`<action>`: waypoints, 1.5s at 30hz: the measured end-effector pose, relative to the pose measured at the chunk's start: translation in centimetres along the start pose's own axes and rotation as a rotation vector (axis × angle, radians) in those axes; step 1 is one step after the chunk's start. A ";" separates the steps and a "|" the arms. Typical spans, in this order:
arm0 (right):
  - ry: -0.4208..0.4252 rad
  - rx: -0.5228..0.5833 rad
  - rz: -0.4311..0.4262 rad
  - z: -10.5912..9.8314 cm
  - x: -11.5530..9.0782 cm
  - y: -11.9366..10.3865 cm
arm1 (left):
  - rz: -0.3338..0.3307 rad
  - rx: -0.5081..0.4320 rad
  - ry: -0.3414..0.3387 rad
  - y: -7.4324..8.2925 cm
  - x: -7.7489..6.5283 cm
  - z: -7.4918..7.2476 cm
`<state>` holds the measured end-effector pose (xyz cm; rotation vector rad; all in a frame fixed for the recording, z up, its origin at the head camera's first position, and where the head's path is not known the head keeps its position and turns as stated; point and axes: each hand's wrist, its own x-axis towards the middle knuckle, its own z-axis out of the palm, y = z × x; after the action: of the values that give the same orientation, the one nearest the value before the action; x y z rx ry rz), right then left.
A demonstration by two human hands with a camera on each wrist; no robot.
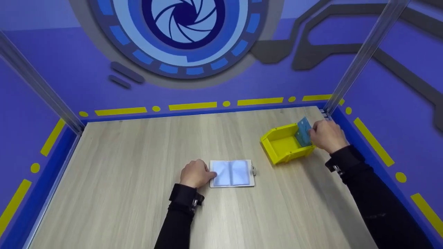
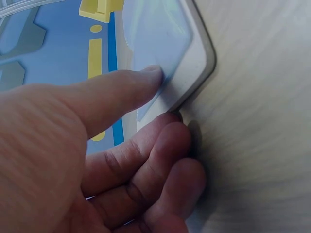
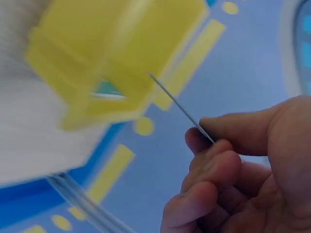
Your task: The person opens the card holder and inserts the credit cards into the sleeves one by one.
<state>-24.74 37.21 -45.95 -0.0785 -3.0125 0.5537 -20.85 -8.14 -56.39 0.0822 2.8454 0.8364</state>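
Observation:
A small card holder (image 1: pixel 231 173) lies open on the table, with clear plastic sleeves, a whitish cover and a snap tab at its right edge. My left hand (image 1: pixel 196 174) pinches its left edge. In the left wrist view, the thumb (image 2: pixel 148 77) lies on the sleeve (image 2: pixel 155 39) and the other fingers curl at the cover's edge. My right hand (image 1: pixel 328 136) pinches a thin teal card (image 1: pixel 304 132) over the right end of a yellow bin (image 1: pixel 283 142). Seen edge-on in the right wrist view, the card (image 3: pixel 177 104) sits between thumb and fingers.
The wood-grain table (image 1: pixel 138 148) is bounded by blue-purple panels (image 1: pixel 221 91) at the back and both sides. Metal corner posts (image 1: pixel 367 52) stand at the back corners. A bit of teal (image 3: pixel 108 88) shows at the yellow bin in the right wrist view.

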 end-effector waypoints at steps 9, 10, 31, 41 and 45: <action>-0.084 0.011 0.020 2.2 0.5 1.8 | -0.001 0.000 0.002 -0.3 -0.2 0.0; -0.093 0.010 0.025 2.4 0.6 1.9 | -0.001 -0.002 0.002 -0.3 -0.2 0.1; -0.127 -0.086 0.068 4.1 0.2 2.2 | 0.014 -0.013 0.008 -0.3 -0.5 0.8; 0.068 0.016 -0.146 1.4 -2.0 -2.8 | -0.002 0.004 -0.002 0.0 -0.1 0.2; -0.008 0.041 -0.146 1.1 -3.0 -6.3 | -0.001 -0.001 -0.007 0.0 0.1 0.1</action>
<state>-22.03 30.74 -44.96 0.1460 -2.9810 0.6021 -20.93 -8.05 -56.48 0.0827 2.8384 0.8360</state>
